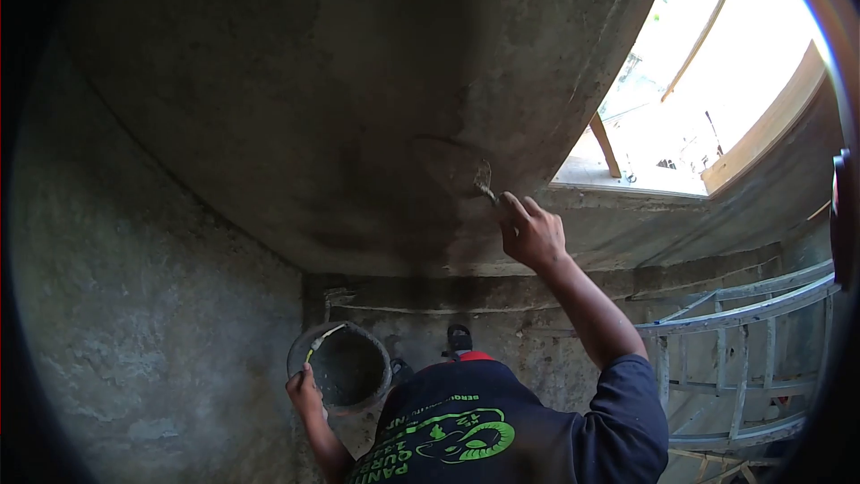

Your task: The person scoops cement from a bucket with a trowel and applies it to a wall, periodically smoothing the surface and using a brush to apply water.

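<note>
My right hand (535, 231) is raised in front of the grey plastered wall (296, 108), fingers wrapped round the handle of a pointing trowel (455, 168). The trowel's dark blade lies close along the wall surface and points up and left. Lower down, my left hand (305, 392) grips the yellow handle of a brush (324, 341) with a pale head. This brush overlaps the rim of a round black bucket (388, 376), which stands on the floor with grey, wet-looking contents in it.
A bright window opening (708, 54) with a wooden frame is at the upper right. A metal ladder (743, 314) lies or leans along the right side. Another rough wall (143, 341) meets the first at a corner on the left. My shoe (460, 337) shows on the floor.
</note>
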Demonstrator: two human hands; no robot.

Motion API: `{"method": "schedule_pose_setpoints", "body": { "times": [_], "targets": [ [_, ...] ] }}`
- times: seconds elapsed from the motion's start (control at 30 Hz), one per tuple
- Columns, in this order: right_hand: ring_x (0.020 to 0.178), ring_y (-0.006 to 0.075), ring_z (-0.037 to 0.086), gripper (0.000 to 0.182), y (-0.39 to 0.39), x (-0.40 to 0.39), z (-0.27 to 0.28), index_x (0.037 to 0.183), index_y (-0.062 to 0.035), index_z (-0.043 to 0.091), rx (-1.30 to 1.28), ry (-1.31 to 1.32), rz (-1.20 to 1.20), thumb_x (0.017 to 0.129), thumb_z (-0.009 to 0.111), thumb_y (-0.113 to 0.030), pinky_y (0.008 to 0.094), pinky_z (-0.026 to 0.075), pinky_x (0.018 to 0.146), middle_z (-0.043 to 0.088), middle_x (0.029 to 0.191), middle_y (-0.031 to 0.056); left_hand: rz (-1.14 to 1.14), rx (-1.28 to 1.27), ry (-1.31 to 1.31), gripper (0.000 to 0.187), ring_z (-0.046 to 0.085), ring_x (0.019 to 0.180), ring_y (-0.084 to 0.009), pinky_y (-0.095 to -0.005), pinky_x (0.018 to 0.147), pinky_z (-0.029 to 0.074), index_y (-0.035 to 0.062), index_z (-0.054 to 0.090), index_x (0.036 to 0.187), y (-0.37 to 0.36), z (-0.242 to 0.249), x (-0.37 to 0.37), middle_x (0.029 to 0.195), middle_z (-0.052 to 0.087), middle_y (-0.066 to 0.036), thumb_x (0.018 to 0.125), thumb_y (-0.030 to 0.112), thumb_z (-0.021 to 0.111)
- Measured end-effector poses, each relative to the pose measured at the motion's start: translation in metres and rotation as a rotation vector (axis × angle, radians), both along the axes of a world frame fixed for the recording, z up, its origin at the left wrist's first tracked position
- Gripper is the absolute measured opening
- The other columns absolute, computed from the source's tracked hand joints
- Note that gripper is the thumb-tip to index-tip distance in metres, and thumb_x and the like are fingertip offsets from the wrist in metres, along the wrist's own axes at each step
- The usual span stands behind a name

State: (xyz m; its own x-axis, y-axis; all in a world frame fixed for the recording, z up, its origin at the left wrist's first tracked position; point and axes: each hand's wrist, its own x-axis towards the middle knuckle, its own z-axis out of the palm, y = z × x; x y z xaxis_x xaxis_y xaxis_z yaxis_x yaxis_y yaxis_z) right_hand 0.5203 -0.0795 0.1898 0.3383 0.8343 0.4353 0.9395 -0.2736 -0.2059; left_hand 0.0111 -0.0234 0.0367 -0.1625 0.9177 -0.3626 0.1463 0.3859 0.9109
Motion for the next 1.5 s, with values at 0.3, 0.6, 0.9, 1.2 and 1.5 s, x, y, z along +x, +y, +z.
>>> {"method": "schedule_pose_setpoints", "body": {
  "times": [0.3,0.6,0.9,1.2,1.5],
  "targets": [
    [0.076,0.0365,0.068,0.04,0.057,-0.024,-0.003,0.129,-0.0137,0.057,0.485,0.083,-0.222,0.091,0.067,-0.025,0.0465,0.055,0.058,0.063,0.094,0.0117,0.009,-0.081,-0.037,0.05,0.031,0.041,-0.0069,-0.0291,0.041,0.019,0.0102,0.04,0.057,-0.002,0.015,0.015,0.052,0.034,0.004,0.098,0.026,0.064],
    [0.075,0.0359,0.068,0.041,0.013,-0.046,-0.058,0.129,-0.0115,0.057,0.463,0.23,-0.086,0.091,0.068,-0.022,0.0438,0.055,0.057,0.064,0.097,0.0117,-0.007,-0.033,-0.074,0.049,0.028,0.042,-0.0056,-0.0279,0.042,0.017,0.0107,0.04,0.059,-0.007,0.017,0.007,0.054,0.034,0.005,0.098,0.025,0.064],
    [0.075,0.0344,0.068,0.042,0.05,-0.014,0.034,0.132,-0.0181,0.058,0.423,-0.037,-0.266,0.092,0.067,-0.022,0.0448,0.055,0.06,0.064,0.095,0.0106,-0.007,-0.067,-0.021,0.049,0.028,0.043,-0.0063,-0.0288,0.042,0.018,0.01,0.041,0.058,-0.008,0.004,0.001,0.053,0.033,0.004,0.098,0.026,0.064],
    [0.078,0.0345,0.069,0.042,0.06,-0.053,-0.03,0.131,-0.0122,0.06,0.677,0.235,-0.177,0.091,0.069,-0.018,0.0442,0.057,0.062,0.066,0.095,0.0103,0.008,-0.055,-0.024,0.049,0.031,0.041,-0.0068,-0.0288,0.04,0.018,0.0095,0.041,0.057,-0.014,-0.001,-0.015,0.052,0.034,0.003,0.098,0.025,0.065],
    [0.076,0.0378,0.067,0.042,0.066,-0.044,-0.041,0.131,-0.0143,0.056,0.413,0.182,-0.263,0.093,0.065,-0.028,0.0466,0.055,0.059,0.064,0.096,0.0129,-0.023,-0.076,-0.029,0.049,0.033,0.04,-0.0075,-0.0287,0.039,0.02,0.0085,0.041,0.058,-0.016,0.003,-0.015,0.052,0.037,0.002,0.098,0.025,0.065]
  ]
}}
